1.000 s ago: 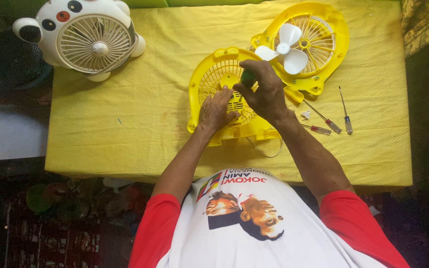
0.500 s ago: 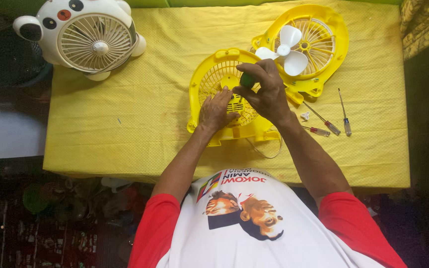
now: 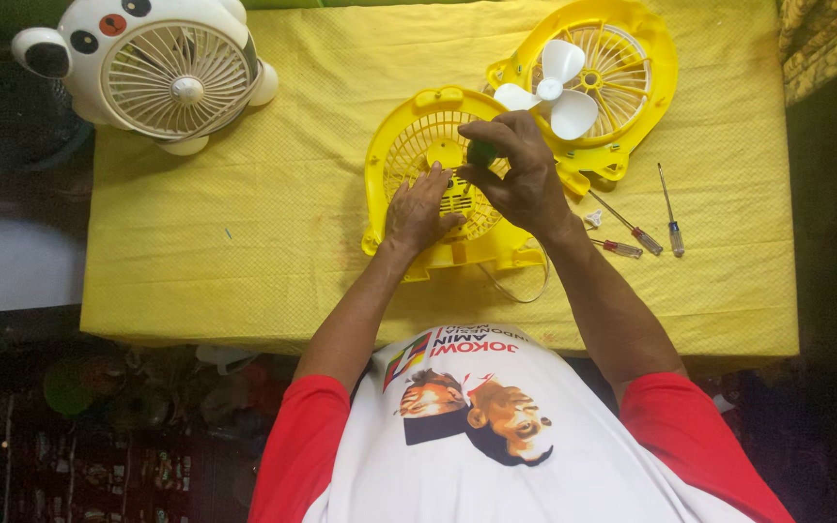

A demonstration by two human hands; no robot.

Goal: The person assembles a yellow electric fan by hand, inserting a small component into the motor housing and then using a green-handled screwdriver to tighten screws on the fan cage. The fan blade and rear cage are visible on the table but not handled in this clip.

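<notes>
Yellow fan grille half (image 3: 438, 184) lies flat on the surface (image 3: 273, 242), near the front edge, centre of the yellow cloth. Left hand (image 3: 418, 208) rests palm-down on its lower slats, fingers spread flat, pinning it; nothing pinched. Right hand (image 3: 520, 174) is over the grille's right side, grip pressed together around a green-handled screwdriver (image 3: 482, 152); only the handle end shows, tip hidden under the fingers, so I can't tell what it contacts.

Second yellow housing half (image 3: 622, 77) sits just behind and to the right, touching or overlapping the grille's rim; can't tell which. White three-blade impeller (image 3: 552, 92) is seated at its hub.

Right of the hands, loose on the cloth: two red-handled screwdrivers (image 3: 622, 232) lying at a slant, close together, and a blue-handled screwdriver (image 3: 670, 218) just beside them, roughly upright in frame. Small white part (image 3: 593, 219) near the red ones, too small to identify.

Thin wire loop (image 3: 525, 281) runs out from the grille's bottom right corner.

White animal-shaped desk fan (image 3: 162, 73) sits at the far left corner, well apart, face up.
</notes>
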